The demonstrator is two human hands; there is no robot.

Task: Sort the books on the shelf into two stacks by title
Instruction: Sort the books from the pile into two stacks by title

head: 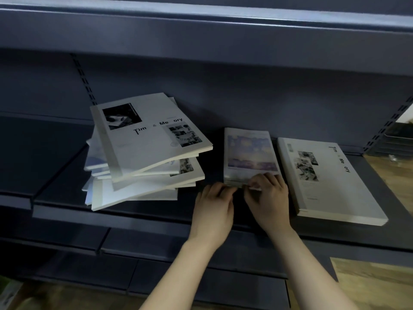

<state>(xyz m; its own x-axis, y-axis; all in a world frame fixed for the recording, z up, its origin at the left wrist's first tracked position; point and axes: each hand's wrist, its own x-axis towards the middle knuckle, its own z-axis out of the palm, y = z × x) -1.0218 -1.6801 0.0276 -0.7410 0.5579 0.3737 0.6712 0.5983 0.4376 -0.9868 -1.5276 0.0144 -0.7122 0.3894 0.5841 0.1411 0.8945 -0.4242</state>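
Note:
A messy pile of several white books [143, 153] lies at the left of the dark shelf [67, 175], topped by a "Time & Memory" copy. In the middle lies a smaller book with a purple sky picture [249, 153]. Both my hands are at its near edge: my right hand [269, 195] grips the near edge with fingers curled over it, my left hand [213, 206] touches its near left corner. Further right, a "Time & Memory" book [328, 180] lies flat on its own, turned sideways.
An upper shelf board [201, 30] overhangs the books. Slotted uprights run up the back wall at left [83, 79] and right [388, 126]. Lower shelf levels [156, 253] jut out below. Wooden floor [380, 283] shows at the right.

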